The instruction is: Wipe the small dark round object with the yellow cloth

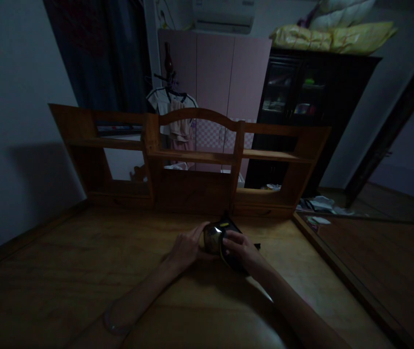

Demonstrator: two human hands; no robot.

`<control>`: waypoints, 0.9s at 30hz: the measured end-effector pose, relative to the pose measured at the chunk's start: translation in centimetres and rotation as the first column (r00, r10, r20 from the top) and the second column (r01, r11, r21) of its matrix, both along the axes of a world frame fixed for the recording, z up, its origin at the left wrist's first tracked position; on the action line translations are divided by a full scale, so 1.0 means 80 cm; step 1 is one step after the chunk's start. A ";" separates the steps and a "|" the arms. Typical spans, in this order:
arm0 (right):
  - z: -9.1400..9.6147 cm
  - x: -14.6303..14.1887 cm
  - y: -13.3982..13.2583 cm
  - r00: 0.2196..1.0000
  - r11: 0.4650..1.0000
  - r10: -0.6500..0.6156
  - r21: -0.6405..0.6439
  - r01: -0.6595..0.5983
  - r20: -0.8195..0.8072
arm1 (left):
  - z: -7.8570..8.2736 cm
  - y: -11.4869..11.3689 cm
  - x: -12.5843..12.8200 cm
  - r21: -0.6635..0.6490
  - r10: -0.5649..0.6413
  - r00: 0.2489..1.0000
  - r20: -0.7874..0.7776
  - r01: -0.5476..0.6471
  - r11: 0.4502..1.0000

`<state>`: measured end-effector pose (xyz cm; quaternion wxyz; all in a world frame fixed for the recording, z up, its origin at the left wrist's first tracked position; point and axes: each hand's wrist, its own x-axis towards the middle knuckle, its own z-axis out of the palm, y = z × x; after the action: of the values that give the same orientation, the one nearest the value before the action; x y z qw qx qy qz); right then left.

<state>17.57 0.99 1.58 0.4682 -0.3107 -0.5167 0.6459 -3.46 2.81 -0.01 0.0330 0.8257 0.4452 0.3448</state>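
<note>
On the wooden board in front of me, my left hand (187, 248) closes round the left end of a shiny, rounded, gold-and-dark object (212, 238). Its surface catches a bright reflection. Against its right side lies a black pouch-like thing (233, 261) with a small yellow mark near the top. My right hand (241, 246) has its fingers bent over this black thing, next to the shiny one. Whether the two are joined, or one sits partly inside the other, I cannot tell in the dim light.
A wooden shelf unit (194, 156) with small drawers stands along the board's far edge. Behind it are a pink wardrobe (214, 72), a black cabinet (332, 97) and hanging clothes (180, 116). A raised wooden rail (338, 271) runs along the right, a white wall (14, 121) on the left.
</note>
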 end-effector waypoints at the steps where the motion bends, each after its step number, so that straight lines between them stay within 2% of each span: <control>1: 0.000 0.000 0.000 1.000 1.000 -0.003 0.009 0.003 0.004 | 0.000 0.000 0.000 0.007 0.000 1.000 0.004 0.000 1.000; 9: -0.002 -0.002 0.001 0.999 0.998 -0.044 0.034 0.043 0.020 | -0.001 0.002 -0.002 0.018 -0.030 0.999 0.020 0.029 0.999; 27: 0.003 -0.003 -0.002 0.998 0.997 -0.052 0.054 0.050 0.045 | 0.000 0.001 -0.001 0.025 -0.023 1.000 -0.011 0.024 0.999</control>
<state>17.29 0.80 1.78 0.4805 -0.3262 -0.5361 0.6126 -3.51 2.88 -0.05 0.0245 0.8330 0.4314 0.3456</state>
